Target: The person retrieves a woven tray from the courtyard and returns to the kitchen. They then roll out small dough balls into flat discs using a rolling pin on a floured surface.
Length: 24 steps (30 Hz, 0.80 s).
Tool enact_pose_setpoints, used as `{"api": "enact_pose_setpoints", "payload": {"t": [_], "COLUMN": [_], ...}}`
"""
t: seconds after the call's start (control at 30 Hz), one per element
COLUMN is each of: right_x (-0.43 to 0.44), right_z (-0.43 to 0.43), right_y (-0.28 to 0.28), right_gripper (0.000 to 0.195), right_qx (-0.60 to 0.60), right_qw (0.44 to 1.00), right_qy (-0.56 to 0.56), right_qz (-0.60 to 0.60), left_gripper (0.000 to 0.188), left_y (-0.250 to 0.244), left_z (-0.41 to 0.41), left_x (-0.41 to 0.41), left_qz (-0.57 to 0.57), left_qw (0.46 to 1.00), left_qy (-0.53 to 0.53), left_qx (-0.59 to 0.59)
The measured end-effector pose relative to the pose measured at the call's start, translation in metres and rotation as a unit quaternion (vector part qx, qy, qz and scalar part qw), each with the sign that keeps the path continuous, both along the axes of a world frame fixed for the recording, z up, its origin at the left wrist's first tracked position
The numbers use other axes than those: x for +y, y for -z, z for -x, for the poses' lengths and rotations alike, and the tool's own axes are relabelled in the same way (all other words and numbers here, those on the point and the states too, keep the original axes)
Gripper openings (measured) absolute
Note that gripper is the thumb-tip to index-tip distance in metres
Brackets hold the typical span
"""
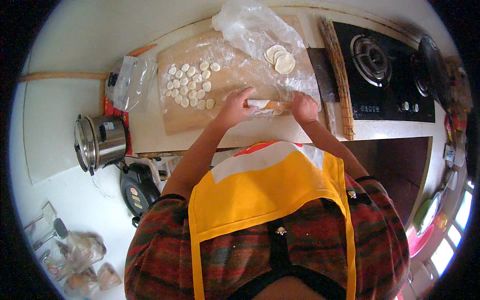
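Note:
A floured wooden board lies on the counter. Over its near right part, my right hand grips the right end of a wooden rolling pin. My left hand is at the pin's left end, its thumb and fingers around a pale piece of dough that lies against the pin; how firmly it holds either is unclear. A small dough disc shows just below the pin. Several small floured dough pieces are spread at the board's left, and a few rolled dough rounds overlap at the upper right.
A clear plastic bag lies at the board's far edge, touching the rounds. Right of the board are a straw brush and a black gas hob. A plastic pouch and a steel pot are on the left.

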State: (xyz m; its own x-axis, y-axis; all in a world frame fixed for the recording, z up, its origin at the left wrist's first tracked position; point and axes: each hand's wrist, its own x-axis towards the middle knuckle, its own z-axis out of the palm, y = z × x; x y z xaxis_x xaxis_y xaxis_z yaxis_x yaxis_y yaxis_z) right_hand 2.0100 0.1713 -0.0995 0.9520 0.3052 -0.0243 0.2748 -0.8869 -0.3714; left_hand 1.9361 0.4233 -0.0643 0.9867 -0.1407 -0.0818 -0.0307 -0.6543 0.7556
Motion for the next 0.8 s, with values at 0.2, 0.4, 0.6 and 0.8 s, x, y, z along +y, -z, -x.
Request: {"api": "enact_pose_setpoints", "payload": {"t": [0.2,0.4,0.6,0.8], "right_x": [0.0,-0.001,-0.004,-0.004], "right_z": [-0.001,-0.001,0.0,0.001], "right_y": [-0.016,-0.017,-0.006,0.0], "right_gripper": [0.02,0.019,0.016,0.014], "right_qx": [0.039,0.014,-0.023,-0.053], "right_qw": [0.999,1.0,0.999,0.998], "right_qy": [0.003,0.001,-0.02,-0.018], "right_qz": [-0.028,-0.016,-0.028,-0.034], "left_gripper": [0.043,0.028,0.031,0.032], "left_y": [-0.012,-0.005,-0.024,-0.041], "left_z": [-0.02,-0.026,-0.071,-0.102], "left_x": [-0.014,-0.007,-0.022,0.002], "left_qz": [-0.155,0.078,0.311,0.242], "left_qw": [0.981,0.987,0.886,0.942], "left_qy": [0.102,-0.13,-0.302,-0.226], "left_qx": [-0.061,0.044,0.161,0.052]}}
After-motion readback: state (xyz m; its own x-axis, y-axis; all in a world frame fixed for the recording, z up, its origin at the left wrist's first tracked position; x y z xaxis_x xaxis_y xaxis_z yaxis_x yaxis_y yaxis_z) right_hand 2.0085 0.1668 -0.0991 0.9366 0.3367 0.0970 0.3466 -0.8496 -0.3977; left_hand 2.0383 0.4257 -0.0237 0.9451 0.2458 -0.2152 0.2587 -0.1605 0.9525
